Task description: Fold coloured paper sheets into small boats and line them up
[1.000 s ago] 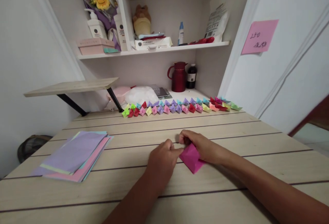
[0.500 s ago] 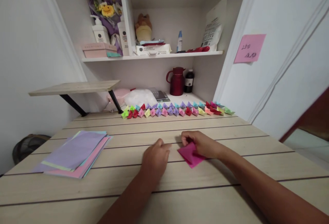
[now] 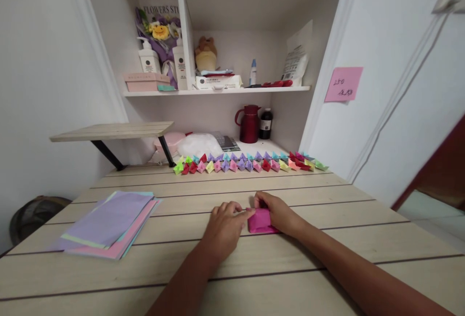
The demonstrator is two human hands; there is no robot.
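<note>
A small folded sheet of magenta paper (image 3: 260, 220) lies on the table in front of me, now roughly rectangular with a crease across it. My right hand (image 3: 274, 212) grips its right side, fingers curled, and covers part of it. From the left, my left hand (image 3: 223, 226) reaches in with the index finger stretched out. That fingertip touches the paper's upper left corner, while the other fingers are bent and slightly apart.
Two rows of small folded paper boats (image 3: 241, 165) run along the table's back. At left lies a stack of coloured paper sheets (image 3: 109, 219). Behind stand a small raised wooden shelf (image 3: 112, 131), a red jug (image 3: 249, 125) and a dark bottle (image 3: 266, 125).
The magenta paper has gone from a pointed, diamond-like shape to a rectangular one. My left hand has moved right until its index finger touches the paper. The camera view has tilted up a little.
</note>
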